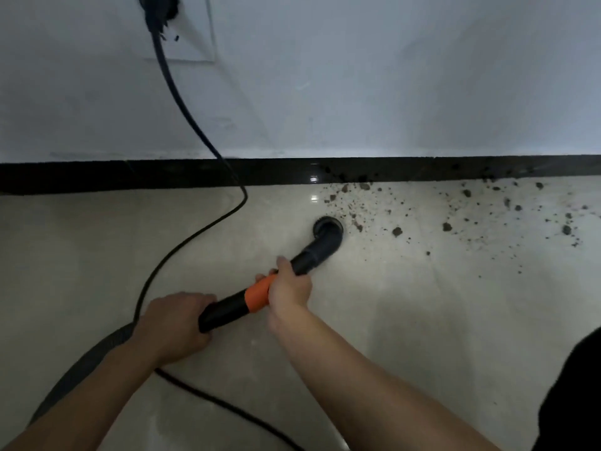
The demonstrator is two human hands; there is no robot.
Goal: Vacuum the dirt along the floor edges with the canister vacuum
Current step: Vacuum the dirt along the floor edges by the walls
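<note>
I hold a black vacuum wand [227, 312] with an orange collar [258, 296]. My left hand [175, 323] grips its rear end where the grey hose [81, 362] joins. My right hand [289, 288] grips the wand at the orange collar. The wand's round brush nozzle [328, 227] rests on the pale tile floor, at the left edge of the dirt. Dark crumbs and clods of dirt [396, 231] lie scattered from the nozzle rightward, thickest against the black baseboard [357, 172]. The canister is out of view.
A black power cord [195, 125] runs from a wall socket [159, 8] at the top left down the white wall, loops across the floor and passes under my left arm. Dark clothing [575, 395] fills the lower right corner.
</note>
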